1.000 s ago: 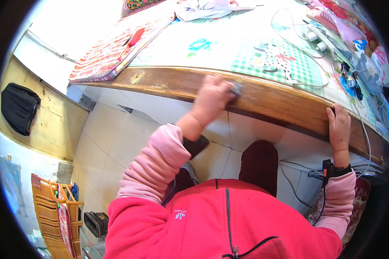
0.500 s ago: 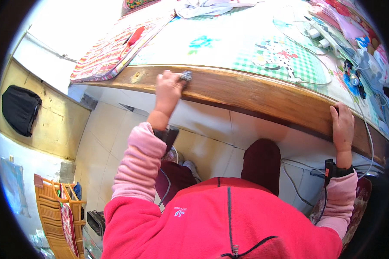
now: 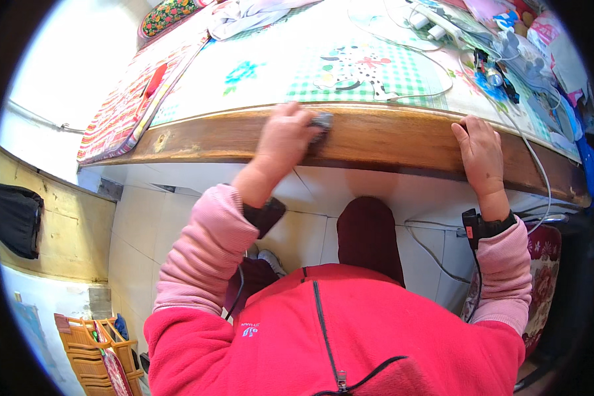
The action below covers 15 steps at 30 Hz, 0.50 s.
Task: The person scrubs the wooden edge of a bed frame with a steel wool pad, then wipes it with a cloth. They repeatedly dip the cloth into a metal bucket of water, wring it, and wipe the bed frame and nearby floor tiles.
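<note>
My left hand (image 3: 286, 137) is closed around a crumpled grey scouring pad (image 3: 321, 123), pressed to the front face of a long brown wooden edge board (image 3: 383, 138). The pad's far end pokes out past my fingers; the rest is hidden in the hand. Farther right, my right hand (image 3: 483, 153) grips the same board, fingers bent over its top and thumb in front. A pale knot-like mark (image 3: 160, 141) shows in the wood near the board's left end.
Above the board lies a patterned cover (image 3: 277, 63) with a striped mat (image 3: 122, 115) at left. A white power strip (image 3: 435, 20), cables and plastic bags crowd the right side. A grey cable (image 3: 540, 158) hangs over the board beside my right hand. Below is a tiled floor (image 3: 148, 224).
My left hand has slid to the right along the board with the pad. The view has shifted, so the surroundings sit farther left. My right hand stays on the board.
</note>
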Motion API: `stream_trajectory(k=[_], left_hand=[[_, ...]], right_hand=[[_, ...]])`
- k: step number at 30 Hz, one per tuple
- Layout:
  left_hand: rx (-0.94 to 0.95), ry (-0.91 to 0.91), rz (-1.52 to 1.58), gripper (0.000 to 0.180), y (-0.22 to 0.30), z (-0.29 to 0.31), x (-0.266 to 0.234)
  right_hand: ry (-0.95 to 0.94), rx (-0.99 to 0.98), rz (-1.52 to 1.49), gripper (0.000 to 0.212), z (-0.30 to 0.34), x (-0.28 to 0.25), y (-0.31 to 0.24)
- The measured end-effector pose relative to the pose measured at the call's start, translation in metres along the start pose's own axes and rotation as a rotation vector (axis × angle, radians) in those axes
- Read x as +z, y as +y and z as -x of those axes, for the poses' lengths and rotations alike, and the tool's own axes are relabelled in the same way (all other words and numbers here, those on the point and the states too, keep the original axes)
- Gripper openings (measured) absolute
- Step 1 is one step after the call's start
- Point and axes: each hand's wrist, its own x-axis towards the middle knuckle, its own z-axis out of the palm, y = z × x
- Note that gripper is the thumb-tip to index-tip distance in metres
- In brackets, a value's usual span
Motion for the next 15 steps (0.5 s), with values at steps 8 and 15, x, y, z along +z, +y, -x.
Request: stream_trajectory(k=[8,15], left_hand=[[0.073,-0.203,0.328,0.025,0.089,-0.049,0.048],[-0.006,-0.169,0.642,0.07,0.075,-0.026,0.033]], right_hand=[[-0.007,0.021,-0.067,0.038,0.001,-0.001,0.011],[0.033,-0.427,-0.317,0.057,0.0,0.013,-0.103]])
